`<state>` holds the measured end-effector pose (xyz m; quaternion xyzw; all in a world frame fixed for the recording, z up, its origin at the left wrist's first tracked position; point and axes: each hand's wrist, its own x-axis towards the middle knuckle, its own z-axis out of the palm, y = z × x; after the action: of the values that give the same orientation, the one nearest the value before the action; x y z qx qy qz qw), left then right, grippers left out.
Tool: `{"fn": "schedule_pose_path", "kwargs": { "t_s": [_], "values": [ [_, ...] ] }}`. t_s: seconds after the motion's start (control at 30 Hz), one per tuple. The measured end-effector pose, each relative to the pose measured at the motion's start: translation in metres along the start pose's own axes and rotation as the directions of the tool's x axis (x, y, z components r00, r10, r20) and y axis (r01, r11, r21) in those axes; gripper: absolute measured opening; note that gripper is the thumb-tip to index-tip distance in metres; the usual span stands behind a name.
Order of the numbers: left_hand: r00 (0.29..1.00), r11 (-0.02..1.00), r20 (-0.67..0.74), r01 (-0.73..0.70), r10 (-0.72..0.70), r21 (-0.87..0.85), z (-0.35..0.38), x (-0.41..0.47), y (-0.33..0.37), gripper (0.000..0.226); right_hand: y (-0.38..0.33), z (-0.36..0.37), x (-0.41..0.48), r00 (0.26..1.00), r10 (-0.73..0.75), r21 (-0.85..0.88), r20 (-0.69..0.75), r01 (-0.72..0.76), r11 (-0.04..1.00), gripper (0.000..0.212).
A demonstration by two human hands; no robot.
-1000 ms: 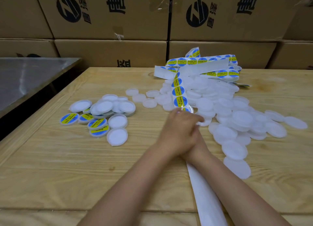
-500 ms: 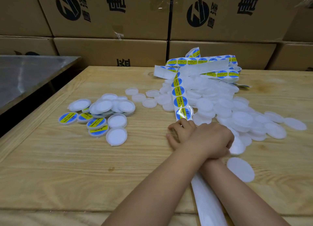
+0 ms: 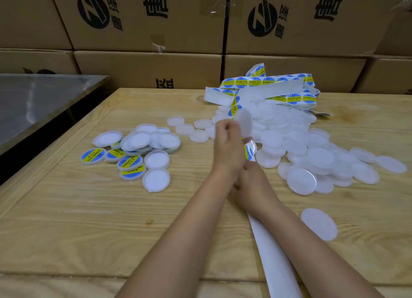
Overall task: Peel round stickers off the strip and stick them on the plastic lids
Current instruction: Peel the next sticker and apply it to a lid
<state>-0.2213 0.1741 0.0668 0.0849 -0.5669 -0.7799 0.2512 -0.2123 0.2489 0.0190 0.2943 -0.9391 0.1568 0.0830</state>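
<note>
— How is this step best done?
— The translucent white round plastic lid (image 3: 244, 122), pinched in the curled left hand (image 3: 227, 146) just left of the heap of blank lids (image 3: 312, 155), should be levelled before the blue-and-yellow round sticker (image 3: 248, 152) is pressed on. The white paper strip (image 3: 274, 253) is kept taut. The grip of the right hand (image 3: 253, 182) cannot be told.
— And room?
— Bare wooden counter (image 3: 66, 219) is left nearer than the heap, up to the front edge.

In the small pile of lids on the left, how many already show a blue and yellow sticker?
5: four stickered lids in a row along the pile's front left, and a fifth peeking from under a plain lid. More may be hidden underneath.
</note>
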Motion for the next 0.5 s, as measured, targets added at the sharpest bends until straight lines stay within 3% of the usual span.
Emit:
{"fn": "schedule_pose_path", "kwargs": {
  "t_s": [0.07, 0.13, 0.27, 0.4, 0.5],
  "values": [
    [0.991, 0.999, -0.134, -0.027, 0.021, -0.04, -0.02, 0.013, -0.002, 0.02, -0.001, 0.001, 0.001, 1.0, 0.005, 0.082, -0.028, -0.003, 0.997, 0.023],
    [0.986, 0.999, -0.161, -0.038, 0.033, -0.031, -0.037, 0.017, -0.012, 0.018, -0.001, -0.003, 0.001, 0.996, 0.084, 0.134, -0.02, -0.081, 0.988, 0.024],
    [0.983, 0.976, -0.161, -0.048, 0.083, 0.212, -0.061, 0.019, -0.035, 0.016, 0.006, -0.004, 0.002, 0.988, 0.144, 0.265, -0.053, -0.125, 0.956, 0.027],
    [0.992, 0.916, -0.088, -0.052, 0.095, 0.398, -0.065, 0.022, -0.041, 0.013, 0.013, -0.001, 0.004, 0.983, 0.173, 0.344, -0.057, -0.143, 0.928, 0.04],
    [0.988, 0.842, 0.036, -0.147, 0.15, 0.52, -0.062, 0.02, -0.044, 0.011, 0.017, -0.001, 0.006, 0.99, 0.134, 0.277, -0.044, -0.117, 0.954, 0.051]
  ]
}}
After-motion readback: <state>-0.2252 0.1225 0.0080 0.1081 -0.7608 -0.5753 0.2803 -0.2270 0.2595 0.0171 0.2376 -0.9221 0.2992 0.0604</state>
